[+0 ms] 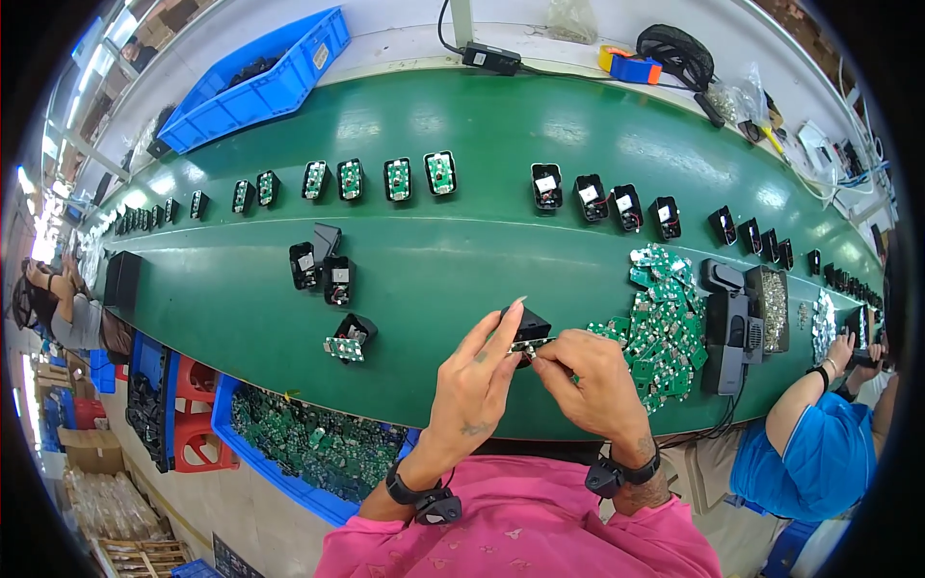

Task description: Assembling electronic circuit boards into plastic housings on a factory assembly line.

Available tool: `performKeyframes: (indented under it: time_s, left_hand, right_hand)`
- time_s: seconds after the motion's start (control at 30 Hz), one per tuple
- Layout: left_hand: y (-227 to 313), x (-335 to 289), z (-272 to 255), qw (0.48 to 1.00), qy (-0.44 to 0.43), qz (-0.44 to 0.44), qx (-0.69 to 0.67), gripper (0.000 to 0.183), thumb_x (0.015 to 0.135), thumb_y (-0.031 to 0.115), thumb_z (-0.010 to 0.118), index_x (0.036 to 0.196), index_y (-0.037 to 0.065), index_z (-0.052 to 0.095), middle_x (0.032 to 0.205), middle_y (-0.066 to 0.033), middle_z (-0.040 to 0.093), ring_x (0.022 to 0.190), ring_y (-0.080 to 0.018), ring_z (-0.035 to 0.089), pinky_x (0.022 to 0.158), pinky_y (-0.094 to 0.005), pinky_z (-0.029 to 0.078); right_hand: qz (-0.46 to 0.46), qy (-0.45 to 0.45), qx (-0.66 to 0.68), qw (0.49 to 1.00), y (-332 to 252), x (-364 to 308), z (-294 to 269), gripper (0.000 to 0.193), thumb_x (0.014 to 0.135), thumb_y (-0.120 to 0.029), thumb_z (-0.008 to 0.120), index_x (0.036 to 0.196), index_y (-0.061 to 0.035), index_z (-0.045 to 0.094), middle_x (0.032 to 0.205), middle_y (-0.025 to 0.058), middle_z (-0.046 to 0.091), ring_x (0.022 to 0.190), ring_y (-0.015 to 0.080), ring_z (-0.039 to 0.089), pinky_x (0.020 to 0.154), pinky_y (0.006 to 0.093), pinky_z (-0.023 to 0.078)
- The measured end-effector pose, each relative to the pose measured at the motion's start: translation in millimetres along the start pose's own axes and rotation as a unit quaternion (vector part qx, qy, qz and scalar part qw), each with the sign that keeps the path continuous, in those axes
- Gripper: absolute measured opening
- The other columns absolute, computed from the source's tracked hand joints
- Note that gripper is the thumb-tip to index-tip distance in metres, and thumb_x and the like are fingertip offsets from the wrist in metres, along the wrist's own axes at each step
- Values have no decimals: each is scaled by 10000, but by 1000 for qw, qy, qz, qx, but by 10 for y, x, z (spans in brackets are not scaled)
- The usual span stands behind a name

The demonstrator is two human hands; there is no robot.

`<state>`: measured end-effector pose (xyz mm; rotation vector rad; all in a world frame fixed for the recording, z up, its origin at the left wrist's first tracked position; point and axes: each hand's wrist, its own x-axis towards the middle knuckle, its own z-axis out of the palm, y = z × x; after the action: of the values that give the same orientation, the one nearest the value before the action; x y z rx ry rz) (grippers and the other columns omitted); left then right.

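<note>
Just in front of me both hands meet at a small black plastic housing [529, 324]. My left hand [469, 390] grips the housing from its left side, fingers along it. At its near edge a thin circuit board [526, 345] is seen almost edge-on. My right hand [595, 378] is closed in a pinch at the board's right end; what exactly lies between its fingertips is hidden. To the right of that hand spreads a heap of green circuit boards [670, 332]. Left of my hands, one housing with a green board [345, 348] lies tilted on the green table.
Rows of black housings [440, 173] line the table's far side. Three more housings [338, 280] sit at centre left. A black device [725, 337] stands beside a box of small parts [772, 308]. Below the table edge is a blue bin of boards [308, 443]. Co-workers sit at both ends.
</note>
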<state>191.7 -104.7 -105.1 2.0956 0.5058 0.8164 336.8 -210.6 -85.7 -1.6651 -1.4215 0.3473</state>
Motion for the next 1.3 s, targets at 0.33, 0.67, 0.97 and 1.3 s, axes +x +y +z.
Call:
performKeyframes:
  time_s: [0.33, 0.67, 0.97, 1.3]
  left_hand:
    - [21, 76, 4, 996, -39, 45, 60, 557, 885, -10, 607, 1423, 87, 502, 1252, -254, 566, 882, -401, 686, 700, -429, 568]
    - [-171, 4, 173, 992, -38, -57, 105, 437, 906, 99, 583, 1340, 120, 531, 1214, -167, 588, 962, -389, 655, 732, -444, 577]
    - [-176, 56, -34, 971, -52, -93, -214, 590, 879, 9, 581, 1452, 113, 488, 1288, -199, 536, 955, -295, 630, 820, -372, 536]
    - [-228, 63, 71, 985, -32, -67, -155, 609, 795, -48, 601, 1365, 161, 575, 1303, -205, 525, 931, -336, 638, 787, -373, 537]
  right_hand:
    - [16, -33, 18, 999, 91, 52, -47, 88, 813, -61, 684, 800, 15, 642, 695, 132, 598, 609, 313, 580, 567, 405, 447]
    - [91, 3, -117, 989, -5, 58, 225, 117, 848, -72, 628, 783, 24, 614, 746, 217, 607, 654, 405, 579, 583, 446, 429]
    - [248, 63, 201, 945, 355, -71, 292, 129, 966, -100, 633, 951, 22, 594, 741, 7, 575, 621, 62, 516, 530, 214, 412]
    - [152, 161, 180, 958, 245, -185, 452, 211, 999, -135, 603, 821, -32, 556, 685, -39, 523, 579, 27, 439, 495, 190, 297]
